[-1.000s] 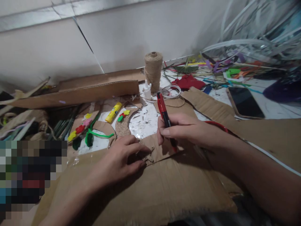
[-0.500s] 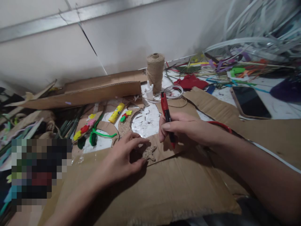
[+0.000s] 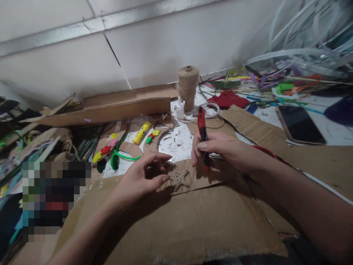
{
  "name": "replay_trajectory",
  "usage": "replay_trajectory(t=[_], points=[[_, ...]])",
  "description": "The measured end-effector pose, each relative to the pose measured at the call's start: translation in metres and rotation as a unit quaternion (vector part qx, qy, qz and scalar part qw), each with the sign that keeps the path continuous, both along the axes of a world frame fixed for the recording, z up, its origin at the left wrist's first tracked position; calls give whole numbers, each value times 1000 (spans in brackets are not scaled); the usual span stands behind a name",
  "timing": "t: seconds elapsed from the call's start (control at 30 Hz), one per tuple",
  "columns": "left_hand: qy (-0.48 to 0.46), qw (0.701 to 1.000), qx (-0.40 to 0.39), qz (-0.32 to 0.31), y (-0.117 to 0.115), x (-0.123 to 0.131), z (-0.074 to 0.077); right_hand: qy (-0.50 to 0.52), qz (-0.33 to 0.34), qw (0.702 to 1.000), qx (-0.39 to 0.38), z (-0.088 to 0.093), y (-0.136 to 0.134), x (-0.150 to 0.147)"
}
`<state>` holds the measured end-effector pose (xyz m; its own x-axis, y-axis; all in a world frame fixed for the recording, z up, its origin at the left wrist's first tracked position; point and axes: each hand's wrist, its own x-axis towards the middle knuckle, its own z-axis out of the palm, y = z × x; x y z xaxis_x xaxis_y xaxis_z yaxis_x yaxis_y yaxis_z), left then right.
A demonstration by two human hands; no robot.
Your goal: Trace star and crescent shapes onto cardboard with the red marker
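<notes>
- Left hand (image 3: 146,173) has eased back, grip released, thumb right beside the twine star (image 3: 178,179).
- Star — now largely uncovered, its outline accessible — lies on cardboard (image 3: 197,179).
- Right hand (image 3: 217,147) grasps the pen (image 3: 202,129), tip down.

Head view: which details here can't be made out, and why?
In the head view:
- Pen: part covered by the right hand.
- Twine crescent: lower part, behind the left hand.
- Yellow tube: print, too small and blurred.
- Dark purple object: far side, cut off by the right edge.
</notes>
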<state>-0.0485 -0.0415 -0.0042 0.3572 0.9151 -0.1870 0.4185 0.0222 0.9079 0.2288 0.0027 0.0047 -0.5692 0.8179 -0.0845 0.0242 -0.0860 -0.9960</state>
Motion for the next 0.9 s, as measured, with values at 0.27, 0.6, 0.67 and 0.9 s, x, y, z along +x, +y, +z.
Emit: replay_trajectory(t=[0.27,0.6,0.67,0.9], points=[[202,946,227,-109,-12,7,-13,-2,15,999,-29,-3,0,1],[196,943,258,-76,-13,12,-8,39,36,991,-126,-30,2,-8],[151,958,238,-43,-11,4,0,54,33,989,-135,-34,3,-8],[63,987,143,33,4,-27,16,80,20,981,-178,-35,4,-6]])
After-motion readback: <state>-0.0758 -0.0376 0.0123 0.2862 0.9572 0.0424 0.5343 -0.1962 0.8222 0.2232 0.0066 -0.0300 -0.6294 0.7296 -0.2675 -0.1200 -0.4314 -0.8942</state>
